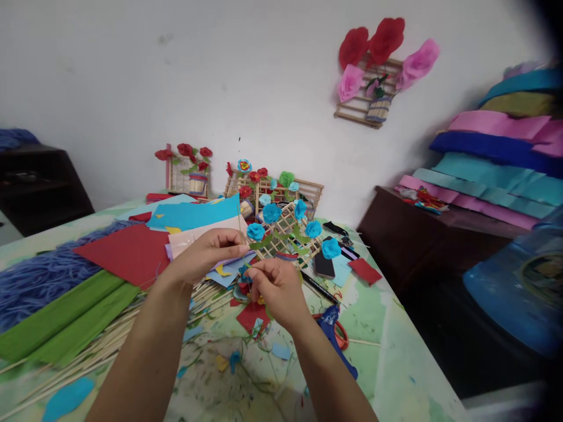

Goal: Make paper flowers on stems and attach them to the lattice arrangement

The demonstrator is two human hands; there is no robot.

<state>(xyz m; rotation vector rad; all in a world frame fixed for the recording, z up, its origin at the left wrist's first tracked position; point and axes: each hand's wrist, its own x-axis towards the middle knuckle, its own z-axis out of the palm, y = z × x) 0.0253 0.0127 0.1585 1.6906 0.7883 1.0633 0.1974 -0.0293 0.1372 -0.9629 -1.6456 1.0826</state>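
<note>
Wooden stick [240, 223] in left hand [206, 255]; red roses [185, 150] in basket [197, 183].

Crowded middle, open near-right corner of the surface [409, 375].
Left of the left hand [206, 255], bamboo sticks [88, 357], green crepe paper [61, 319] and red paper [127, 252] cover the way. Beyond the right hand [275, 287] stands a lattice frame [285, 231] with a phone [324, 265] beside it, and scissors [336, 333] lie just right of the wrist. Paper scraps [280, 350] dot the near strip between the forearms.
</note>
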